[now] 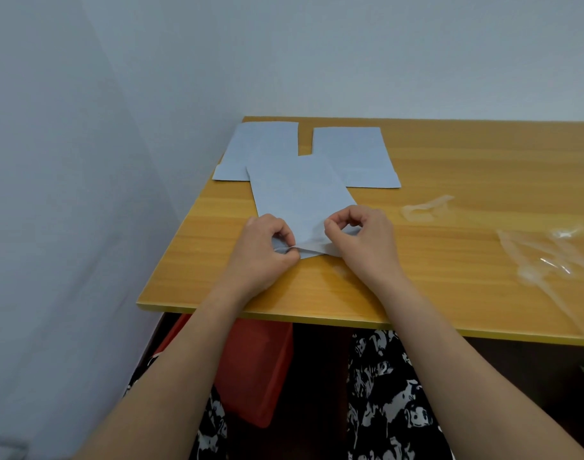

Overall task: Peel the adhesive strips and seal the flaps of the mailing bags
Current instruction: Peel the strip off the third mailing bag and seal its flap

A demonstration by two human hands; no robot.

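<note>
Both hands work the near end of one grey mailing bag on a wooden table.

The table carries three bags: the worked bag lies flat with its long axis running away from the person, tilted slightly left, overlapping the two other bags behind it. The left hand pinches the near left corner of the flap between thumb and curled fingers. The right hand rests on the flap's right side, fingers curled narrow; whether they grip it cannot be told. Clear peeled strips lie to the right.
</note>
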